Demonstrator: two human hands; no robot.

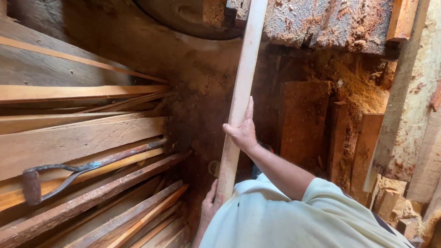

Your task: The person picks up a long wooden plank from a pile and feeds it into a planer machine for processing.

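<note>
A long pale wooden strip [242, 87] runs from my body up toward a sawdust-covered machine table [321, 23] at the top. My right hand [242, 131] grips the strip about midway, fingers wrapped round its right edge. My left hand [210, 204] holds the strip's lower end, close to my pale shirt. The strip's upper end passes beside a dark round wheel [183, 16] at the top.
A stack of rough planks and offcuts [82, 138] fills the left side, with a rusty iron tool with a loop handle [69, 172] lying on it. Reddish boards [303, 121] lean at the right amid sawdust. A thick timber post [413, 105] stands far right.
</note>
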